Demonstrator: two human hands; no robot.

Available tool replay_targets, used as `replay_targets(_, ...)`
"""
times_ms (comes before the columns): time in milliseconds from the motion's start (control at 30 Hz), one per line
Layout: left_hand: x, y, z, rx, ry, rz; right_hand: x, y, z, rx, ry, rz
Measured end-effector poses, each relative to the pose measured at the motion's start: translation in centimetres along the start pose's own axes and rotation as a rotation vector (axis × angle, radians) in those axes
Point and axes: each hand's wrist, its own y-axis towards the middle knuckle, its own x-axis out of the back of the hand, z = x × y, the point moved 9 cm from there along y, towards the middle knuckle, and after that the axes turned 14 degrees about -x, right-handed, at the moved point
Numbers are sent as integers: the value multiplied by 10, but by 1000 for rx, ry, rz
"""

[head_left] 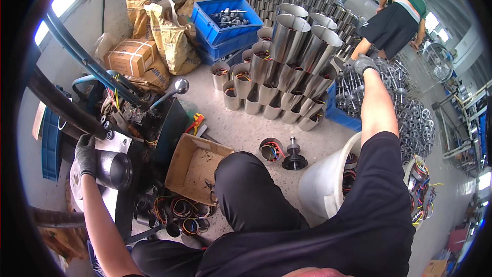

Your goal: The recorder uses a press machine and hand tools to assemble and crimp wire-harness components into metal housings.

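Note:
My left hand (86,155), in a grey glove, is at the machine on the left. Its fingers curl against one end of a shiny metal cylinder (109,169) with a dark round end. My right hand (365,63), gloved too, is stretched far forward over a heap of metal shafts with rotor parts (351,92). Its fingers are bent, and what they hold is hidden. Near my knee, a short metal ring with coloured wires (271,150) lies beside an upright shaft on a black round base (294,157).
Open steel tubes (291,31), several with wires inside, stand ahead. Blue crates (225,18) with metal parts are behind them. A cardboard box (197,166) and a white bucket (323,184) flank my knee. A ball-ended lever (180,86) juts from the machine. Another person (394,18) bends over at far right.

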Motion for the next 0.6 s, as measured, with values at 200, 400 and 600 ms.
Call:
replay_targets(200,-65,37,-27,-47,-100,-4,4,35,-76,79,-352,92)
replay_targets(400,-42,14,-31,-38,-126,-9,5,6,-45,21,-237,66)
replay_targets(600,-44,14,-60,-56,-79,-13,48,-15,-72,-134,-15,36)
